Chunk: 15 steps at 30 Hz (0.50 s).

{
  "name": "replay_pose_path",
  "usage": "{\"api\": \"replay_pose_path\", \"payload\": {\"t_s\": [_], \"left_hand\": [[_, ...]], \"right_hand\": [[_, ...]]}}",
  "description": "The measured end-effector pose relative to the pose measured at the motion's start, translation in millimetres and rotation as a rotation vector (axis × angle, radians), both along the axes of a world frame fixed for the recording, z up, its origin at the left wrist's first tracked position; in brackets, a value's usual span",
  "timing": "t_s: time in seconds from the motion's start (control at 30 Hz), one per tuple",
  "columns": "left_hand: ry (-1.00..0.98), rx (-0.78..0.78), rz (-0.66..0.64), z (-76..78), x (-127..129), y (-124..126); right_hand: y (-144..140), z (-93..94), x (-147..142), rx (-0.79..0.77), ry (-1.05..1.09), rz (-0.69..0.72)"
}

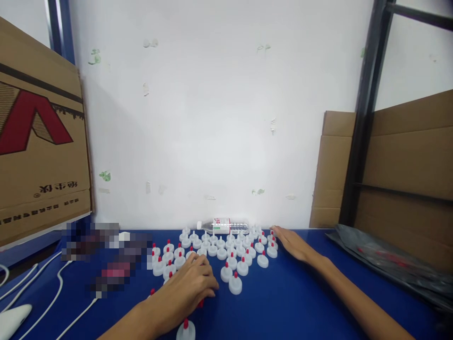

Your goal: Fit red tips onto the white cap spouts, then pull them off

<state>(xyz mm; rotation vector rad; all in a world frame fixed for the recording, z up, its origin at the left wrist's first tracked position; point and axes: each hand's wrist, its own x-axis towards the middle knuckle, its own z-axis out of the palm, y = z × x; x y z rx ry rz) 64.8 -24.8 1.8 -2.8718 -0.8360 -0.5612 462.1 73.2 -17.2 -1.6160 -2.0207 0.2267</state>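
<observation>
Several small white caps with red tips (231, 257) stand in a cluster on the blue table (290, 302). My left hand (187, 288) lies palm down over the caps at the cluster's near left, its fingers curled over some of them; whether it grips one I cannot tell. My right hand (292, 243) rests flat with its fingers together against the cluster's right edge, touching the outer caps. One more cap (186, 329) stands alone near my left forearm. A clear plastic water bottle (222, 225) lies on its side behind the cluster, by the wall.
A large cardboard box (38, 141) stands at the left. Folded cardboard (403, 165) and a black metal post (364, 118) are at the right, with dark plastic bags (389, 259) below. White cables (53, 293) and a white device (14, 318) lie at the near left.
</observation>
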Motion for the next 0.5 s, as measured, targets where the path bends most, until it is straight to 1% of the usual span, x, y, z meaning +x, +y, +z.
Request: {"api": "replay_pose_path", "payload": {"t_s": [0.17,0.27,0.37,0.5], "left_hand": [[0.028,-0.010,0.075,6.2,-0.2,-5.6],[0.036,-0.011,0.094,5.2,-0.9,-5.1],[0.010,-0.025,0.085,1.7,-1.3,-3.0],[-0.003,-0.046,0.076,0.8,-0.3,-3.2]], "right_hand": [[-7.4,7.2,-8.9,0.023,0.006,0.095],[-8.2,7.5,-13.2,0.042,0.005,0.137],[-5.7,4.6,-14.3,0.065,0.001,0.146],[-2.3,1.4,-13.6,0.108,-0.008,0.113]]}}
